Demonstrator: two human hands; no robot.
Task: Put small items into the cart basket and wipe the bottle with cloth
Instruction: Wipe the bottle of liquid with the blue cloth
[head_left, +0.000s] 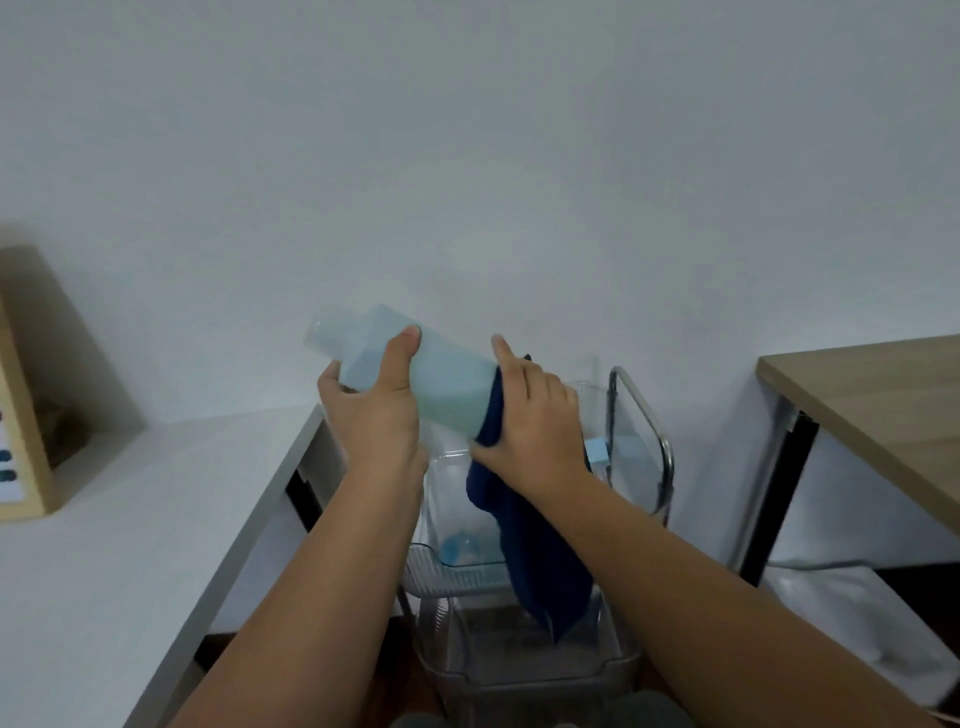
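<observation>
Nearest, two bare forearms reached up from the bottom edge toward the middle of the view. Beneath them stood the clear plastic cart basket (524, 670), its ribbed wall showing at the left; a shallower clear tray sat above it, and inside that lay a small round blue item (460, 548), too blurred to name with any certainty. The cart's chrome handle (647, 415) curved up behind the right wrist, with a small light-blue block (597, 451) just beside it.

Above the cart, the left hand (374, 402) gripped the pale blue bottle (447, 384) near its neck end, thumb laid over the top and fingers curled beneath. The bottle was held aloft and tilted, its translucent cap end pointing up and to the left, its base lower and to the right. The right hand (530, 418) clutched the dark blue cloth (540, 561) against the bottle's base end, index finger lifted along the bottle's side; the cloth wrapped that end and the rest hung down in a long fold, its tip dangling into the cart basket.

To the left ran a white worktop (104, 545) bearing a light wooden box frame (23, 415) at the far edge. To the right a wood-topped worktop (872, 395) stood on dark legs. Behind everything rose a plain white wall (467, 156).
</observation>
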